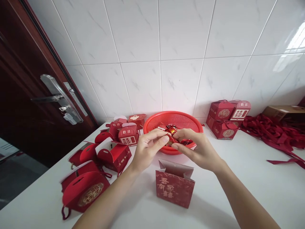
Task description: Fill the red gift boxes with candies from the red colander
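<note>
Red boxes (121, 157) flank left fingers (159, 144) and right fingers (184, 149) pinching a packet (171, 139) over a basket (177, 118); nearer stands a bag (174, 190).

Fingers of the left hand (149, 148) and right hand (197, 148) cover much of a small red packet (171, 140), and we cannot read its wrapper. Just beyond the grip, the hands hide part of a red basket (177, 119) and its shiny wrapped pieces (172, 129). Nearer than the grip, we cannot see down to the bottom inside a red paper box (175, 190). Far left of the grip, the view's edge cuts off a dark door (21, 63); far right, a cardboard box (280, 110).
</note>
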The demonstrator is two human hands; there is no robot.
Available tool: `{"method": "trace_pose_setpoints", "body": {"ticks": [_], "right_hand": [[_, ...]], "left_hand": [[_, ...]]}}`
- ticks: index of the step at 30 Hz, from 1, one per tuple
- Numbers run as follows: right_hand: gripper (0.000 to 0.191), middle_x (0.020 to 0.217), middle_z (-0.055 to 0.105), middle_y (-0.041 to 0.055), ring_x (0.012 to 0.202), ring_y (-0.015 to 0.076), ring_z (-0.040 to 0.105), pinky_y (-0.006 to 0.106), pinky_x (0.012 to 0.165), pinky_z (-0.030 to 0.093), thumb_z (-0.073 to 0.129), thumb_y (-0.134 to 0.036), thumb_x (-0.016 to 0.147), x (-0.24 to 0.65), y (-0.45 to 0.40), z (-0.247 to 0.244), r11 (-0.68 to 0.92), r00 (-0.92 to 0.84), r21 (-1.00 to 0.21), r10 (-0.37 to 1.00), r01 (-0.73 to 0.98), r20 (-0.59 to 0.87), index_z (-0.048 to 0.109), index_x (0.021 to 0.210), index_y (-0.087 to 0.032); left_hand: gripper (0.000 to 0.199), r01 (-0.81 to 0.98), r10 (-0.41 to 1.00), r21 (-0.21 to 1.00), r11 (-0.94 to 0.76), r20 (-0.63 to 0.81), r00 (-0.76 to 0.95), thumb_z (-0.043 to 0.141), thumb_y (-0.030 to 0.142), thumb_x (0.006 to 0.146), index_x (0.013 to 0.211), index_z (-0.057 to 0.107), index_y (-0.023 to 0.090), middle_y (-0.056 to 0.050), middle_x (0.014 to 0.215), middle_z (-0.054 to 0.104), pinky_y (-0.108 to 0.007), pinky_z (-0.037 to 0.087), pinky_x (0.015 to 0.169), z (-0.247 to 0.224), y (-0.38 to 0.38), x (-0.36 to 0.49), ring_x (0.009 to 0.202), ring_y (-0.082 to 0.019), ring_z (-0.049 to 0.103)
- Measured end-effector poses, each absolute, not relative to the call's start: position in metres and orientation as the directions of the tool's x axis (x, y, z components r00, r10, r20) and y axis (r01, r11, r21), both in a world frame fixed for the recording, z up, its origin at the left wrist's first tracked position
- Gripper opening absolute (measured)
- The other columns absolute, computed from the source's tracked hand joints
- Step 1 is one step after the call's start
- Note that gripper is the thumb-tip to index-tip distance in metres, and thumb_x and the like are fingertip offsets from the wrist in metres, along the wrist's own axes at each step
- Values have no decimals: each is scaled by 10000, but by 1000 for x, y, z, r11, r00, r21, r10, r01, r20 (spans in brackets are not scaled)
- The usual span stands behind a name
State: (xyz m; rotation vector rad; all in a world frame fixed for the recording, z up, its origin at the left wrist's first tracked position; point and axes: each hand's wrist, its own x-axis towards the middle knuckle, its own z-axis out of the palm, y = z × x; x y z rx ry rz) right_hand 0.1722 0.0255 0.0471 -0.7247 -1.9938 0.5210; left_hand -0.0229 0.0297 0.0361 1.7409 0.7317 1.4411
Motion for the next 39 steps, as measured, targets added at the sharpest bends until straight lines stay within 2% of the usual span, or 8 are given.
{"method": "trace_pose_setpoints", "body": {"ticks": [4, 10, 13, 18, 23, 28, 31, 39], "right_hand": [[102, 815, 696, 18, 728, 155, 628, 270, 640, 515, 674, -298, 907, 180, 24, 54, 699, -383, -672, 707, 245, 595, 648, 888, -202], [76, 869, 718, 17, 798, 169, 657, 286, 714, 548, 722, -207, 847, 195, 20, 62, 717, -343, -658, 693, 230, 635, 672, 904, -205], [123, 938, 748, 35, 862, 192, 686, 315, 765, 564, 710, -219, 870, 195, 19, 62, 699, -369, -681, 705, 219, 605, 708, 992, -206], [87, 899, 742, 37, 847, 195, 684, 324, 756, 575, 698, -199, 869, 189, 21, 61, 651, -377, -735, 740, 192, 557, 722, 953, -193], [29, 907, 712, 26, 842, 181, 676, 339, 805, 579, 683, -187, 860, 189, 26, 60, 570, -433, -805, 774, 163, 461, 687, 888, -193], [135, 920, 718, 30, 854, 179, 684, 335, 800, 571, 665, -193, 870, 191, 34, 55, 568, -521, -805, 746, 171, 415, 694, 1002, -194], [76, 882, 722, 29, 826, 176, 681, 329, 779, 566, 654, -197, 874, 191, 37, 54, 565, -534, -805, 743, 179, 403, 695, 937, -185], [216, 848, 732, 13, 778, 163, 648, 276, 674, 509, 612, -88, 838, 187, 33, 51, 646, -602, -661, 716, 381, 353, 746, 953, -214]], "left_hand": [[225, -53, 843, 871, -489, 487, 228, 693, 373, 898, 1030, 774, 209, -59, 987, 748, -306, 548, 850, 40, 33, -34, 941, -204, 681], [101, 334, 642, 702, -629, 227, 732, 702, 258, 876, 862, 794, 218, -71, 1196, 683, -360, 478, 1043, 62, 30, -58, 1149, -241, 640], [167, 393, 586, 664, -637, 85, 806, 650, 202, 901, 956, 803, 244, -62, 1288, 660, -335, 498, 1017, 63, 28, -58, 1172, -227, 646], [303, 448, 643, 654, -610, 78, 761, 573, 132, 907, 1119, 772, 218, -55, 1140, 763, -306, 557, 899, 55, 28, -46, 1028, -206, 718], [478, 538, 741, 597, -595, 148, 655, 618, 110, 820, 1266, 714, 253, -32, 1282, 725, -345, 550, 982, 50, 28, -45, 1161, -250, 683], [552, 547, 758, 616, -567, 129, 640, 548, 43, 761, 1243, 727, 242, -22, 1241, 742, -341, 556, 955, 48, 32, -44, 1118, -246, 696], [545, 520, 759, 652, -552, 134, 637, 563, 61, 751, 1244, 728, 227, -44, 1235, 740, -334, 568, 899, 47, 35, -43, 1088, -257, 701], [581, 476, 741, 719, -507, 81, 666, 688, 153, 741, 1312, 691, 260, -50, 1157, 728, -263, 554, 705, 48, 37, -45, 890, -220, 713]]}}
